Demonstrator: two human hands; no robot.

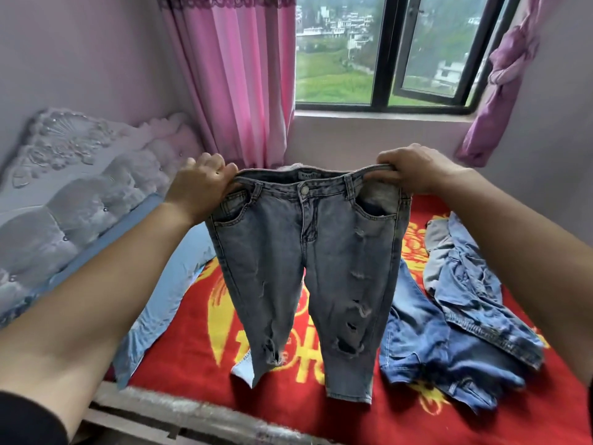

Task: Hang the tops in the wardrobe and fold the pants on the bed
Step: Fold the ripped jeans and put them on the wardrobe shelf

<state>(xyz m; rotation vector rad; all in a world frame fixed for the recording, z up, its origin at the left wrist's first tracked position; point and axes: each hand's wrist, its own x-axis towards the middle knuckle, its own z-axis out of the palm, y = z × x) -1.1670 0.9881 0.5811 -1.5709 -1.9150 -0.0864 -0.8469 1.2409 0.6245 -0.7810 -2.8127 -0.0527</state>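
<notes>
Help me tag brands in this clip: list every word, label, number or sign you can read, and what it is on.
Waistband label of the grey jeans: a short word in dark capitals, too blurred to read.
Button on the jeans: any marking is too small to read.
Red blanket: large yellow characters, partly hidden behind the jeans, not legible.
No other text shows.
</notes>
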